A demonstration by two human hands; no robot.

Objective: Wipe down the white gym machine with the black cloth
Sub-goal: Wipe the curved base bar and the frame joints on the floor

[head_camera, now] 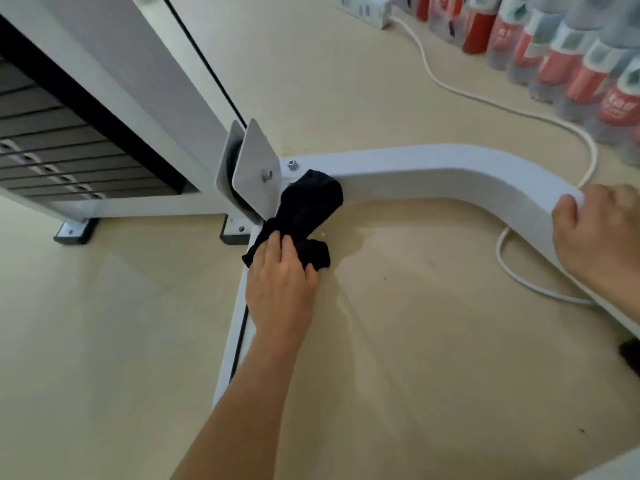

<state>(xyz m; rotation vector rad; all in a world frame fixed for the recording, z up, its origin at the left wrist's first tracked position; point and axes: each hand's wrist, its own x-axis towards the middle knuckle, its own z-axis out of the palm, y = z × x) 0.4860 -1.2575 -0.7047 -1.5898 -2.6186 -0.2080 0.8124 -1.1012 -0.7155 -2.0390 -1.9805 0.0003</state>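
- The white machine [145,109] stands on a tan floor [104,323].
- A bent white bar [433,168] runs from its base off to the right, low by the floor.
- The black cloth [308,206] lies bunched up where the bar meets the base. It touches the bar and hangs down to the floor.
- The left hand [280,285] is on the near end of the cloth. Its fingers and thumb are closed on the cloth and press it down.
- The right hand [599,233] is far out on the bar. Its fingers curl over the top and the thumb is on the near side, so it grips the bar tight.
- Two gray plates [254,164] stand just left of the cloth. A black cable [207,64] runs down between them.
- A bolt [292,164] sits on the bar just above the cloth.
- Dark weights [52,140] are stacked at the left.
- A white cord [485,98] snakes over the floor from a power strip [367,6] and goes under the bar.
- Bottles [554,46] with red labels stand in rows at the top right.
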